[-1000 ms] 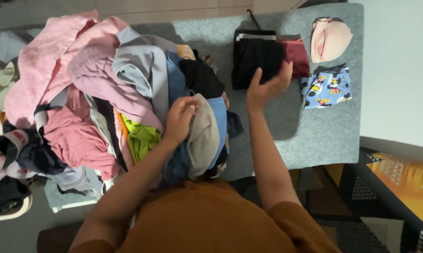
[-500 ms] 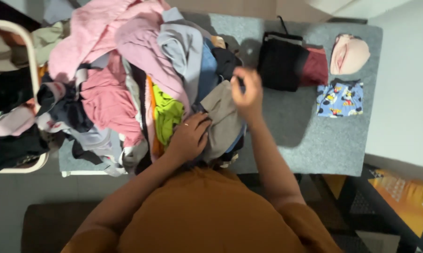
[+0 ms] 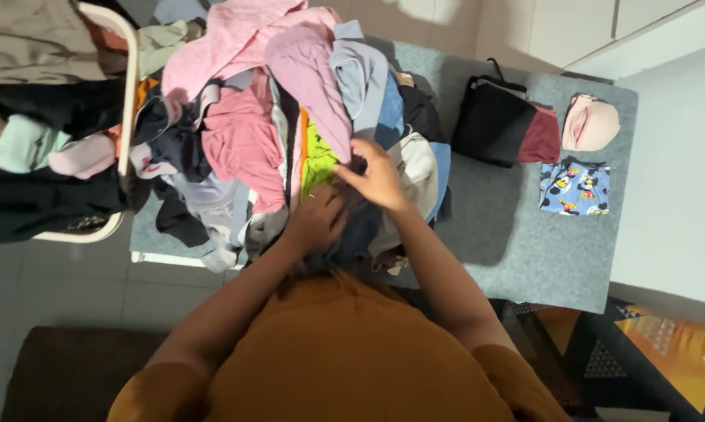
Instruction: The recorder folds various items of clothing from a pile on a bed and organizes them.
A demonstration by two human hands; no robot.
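Note:
A big heap of mixed clothes [image 3: 251, 117] covers the left half of a grey felt-topped table [image 3: 516, 234]. My left hand [image 3: 317, 219] presses into the near edge of the heap, fingers curled into dark blue fabric. My right hand [image 3: 376, 176] reaches across beside it and grips cloth between a lime-green piece [image 3: 317, 160] and a beige garment [image 3: 415, 168]. Both hands are buried among the folds, so what exactly each one holds is partly hidden.
Folded pieces lie on the table's right side: a black stack [image 3: 493, 121], a maroon one [image 3: 541, 134], a peach item [image 3: 590, 123] and a blue cartoon-print piece [image 3: 575, 189]. A white chair [image 3: 122, 117] loaded with clothes stands at the left. A patterned rug [image 3: 665, 344] lies at lower right.
My right hand has come back from the black folded stack to the heap and closed on cloth beside my left hand. The camera view has shifted left.

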